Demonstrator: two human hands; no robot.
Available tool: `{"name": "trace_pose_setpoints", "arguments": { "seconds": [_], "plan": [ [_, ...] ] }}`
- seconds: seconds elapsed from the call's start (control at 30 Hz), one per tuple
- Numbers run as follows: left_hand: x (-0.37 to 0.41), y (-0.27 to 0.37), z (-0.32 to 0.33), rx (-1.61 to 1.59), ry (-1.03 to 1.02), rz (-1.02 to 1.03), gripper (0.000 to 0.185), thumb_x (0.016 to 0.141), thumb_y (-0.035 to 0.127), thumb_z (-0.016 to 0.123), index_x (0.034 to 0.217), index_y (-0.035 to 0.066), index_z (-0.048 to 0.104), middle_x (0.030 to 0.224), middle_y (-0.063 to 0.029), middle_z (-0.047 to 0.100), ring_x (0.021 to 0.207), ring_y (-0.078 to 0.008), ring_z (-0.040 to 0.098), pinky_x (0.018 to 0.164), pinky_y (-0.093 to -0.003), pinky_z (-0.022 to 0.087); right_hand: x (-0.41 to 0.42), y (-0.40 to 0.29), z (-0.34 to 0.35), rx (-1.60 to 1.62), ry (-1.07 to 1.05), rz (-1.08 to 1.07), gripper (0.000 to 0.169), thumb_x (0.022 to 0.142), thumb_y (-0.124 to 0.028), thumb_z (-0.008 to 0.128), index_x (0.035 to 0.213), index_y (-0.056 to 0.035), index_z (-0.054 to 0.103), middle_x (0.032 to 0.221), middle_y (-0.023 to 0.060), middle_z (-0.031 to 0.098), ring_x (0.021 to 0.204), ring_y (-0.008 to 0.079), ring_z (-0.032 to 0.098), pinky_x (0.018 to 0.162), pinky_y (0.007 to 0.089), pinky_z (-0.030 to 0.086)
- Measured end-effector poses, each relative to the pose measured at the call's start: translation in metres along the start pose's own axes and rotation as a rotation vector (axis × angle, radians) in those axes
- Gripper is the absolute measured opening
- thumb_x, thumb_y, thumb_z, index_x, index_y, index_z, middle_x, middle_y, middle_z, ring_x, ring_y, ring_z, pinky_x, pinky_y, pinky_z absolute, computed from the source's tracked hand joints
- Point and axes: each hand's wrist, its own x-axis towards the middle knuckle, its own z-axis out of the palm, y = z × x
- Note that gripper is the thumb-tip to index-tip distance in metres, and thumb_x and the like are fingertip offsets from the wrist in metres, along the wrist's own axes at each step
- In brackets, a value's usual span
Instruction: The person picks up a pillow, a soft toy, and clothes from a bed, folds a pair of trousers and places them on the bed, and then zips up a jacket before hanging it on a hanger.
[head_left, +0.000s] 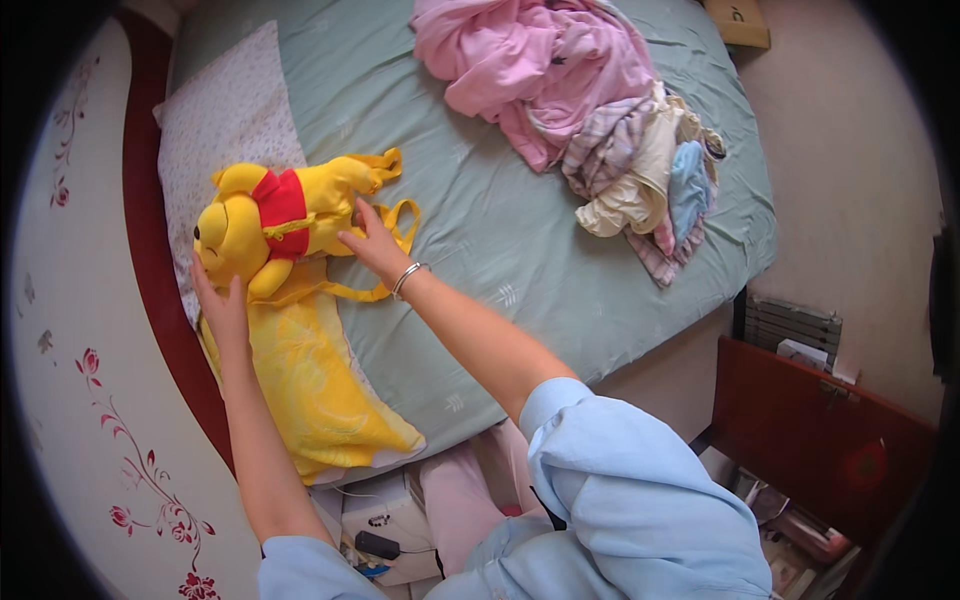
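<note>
A yellow plush bear backpack (281, 214) with a red top and a zip lies on the bed, its head toward the headboard. My left hand (223, 304) touches the bear's head at its near side, thumb and fingers apart. Beside the bear's legs is my right hand (375, 244), wearing a silver bangle (405, 280), its fingers spread; whether it touches the plush is unclear. Yellow straps (405, 221) loop out past the legs. Under and below the bear, a yellow towel (307, 375) covers a pillow. A patterned white pillow (232, 105) lies farther along the headboard.
The bed has a green sheet (465, 247). A pink blanket (540, 67) and rumpled clothes (645, 165) are heaped on its far side. The dark red headboard edge (161, 285) runs along the left. Below stands a white bedside cabinet (390, 517) with a black device (376, 545). An open wooden lid (810, 427) is at right.
</note>
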Motion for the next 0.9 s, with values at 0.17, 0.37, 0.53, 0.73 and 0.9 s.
{"name": "trace_pose_setpoints", "arguments": {
  "seconds": [0.17, 0.37, 0.53, 0.73, 0.9],
  "plan": [
    [-0.069, 0.055, -0.002, -0.327, -0.087, -0.087, 0.066, 0.091, 0.005, 0.054, 0.150, 0.009, 0.024, 0.156, -0.0104, 0.023, 0.144, -0.0269, 0.020, 0.115, -0.0377, 0.020, -0.068, -0.017, -0.043, 0.348, 0.034, 0.126, 0.074, 0.091, -0.032, 0.061, 0.150, -0.0119, 0.022, 0.148, 0.0111, 0.035, 0.136, 0.0209, 0.034, 0.108, 0.0408, 0.030],
    [-0.164, 0.091, -0.008, -0.489, -0.365, -0.306, 0.056, 0.096, 0.012, 0.050, 0.148, 0.008, 0.029, 0.150, -0.0119, 0.031, 0.137, -0.0262, 0.034, 0.110, -0.0381, 0.029, -0.187, -0.029, -0.133, 0.462, 0.239, 0.127, 0.065, 0.093, -0.031, 0.056, 0.148, -0.0116, 0.028, 0.148, 0.0091, 0.036, 0.136, 0.0202, 0.034, 0.109, 0.0442, 0.029],
    [-0.241, 0.154, 0.037, -0.607, -0.554, -0.458, 0.054, 0.097, 0.029, 0.052, 0.144, 0.010, 0.034, 0.145, -0.0129, 0.036, 0.132, -0.0238, 0.039, 0.103, -0.0402, 0.036, -0.272, -0.007, -0.224, 0.569, 0.466, 0.094, 0.067, 0.092, -0.036, 0.057, 0.148, -0.0117, 0.028, 0.150, 0.0102, 0.033, 0.137, 0.0233, 0.032, 0.110, 0.0471, 0.027],
    [-0.291, 0.258, 0.111, -0.629, -0.708, -0.432, 0.054, 0.095, 0.028, 0.054, 0.143, 0.009, 0.036, 0.143, -0.0110, 0.040, 0.128, -0.0226, 0.043, 0.100, -0.0375, 0.038, -0.300, 0.022, -0.353, 0.686, 0.651, 0.035, 0.058, 0.095, -0.030, 0.056, 0.144, -0.0105, 0.032, 0.144, 0.0099, 0.039, 0.128, 0.0224, 0.042, 0.105, 0.0479, 0.034],
    [-0.315, 0.332, 0.231, -0.603, -0.973, -0.259, 0.044, 0.092, 0.014, 0.057, 0.134, 0.004, 0.048, 0.136, -0.0092, 0.050, 0.125, -0.0197, 0.047, 0.102, -0.0329, 0.038, -0.275, 0.052, -0.469, 0.775, 0.761, 0.111, 0.057, 0.095, -0.029, 0.055, 0.143, -0.0092, 0.031, 0.140, 0.0094, 0.042, 0.127, 0.0243, 0.043, 0.103, 0.0480, 0.036]
  ]
}}
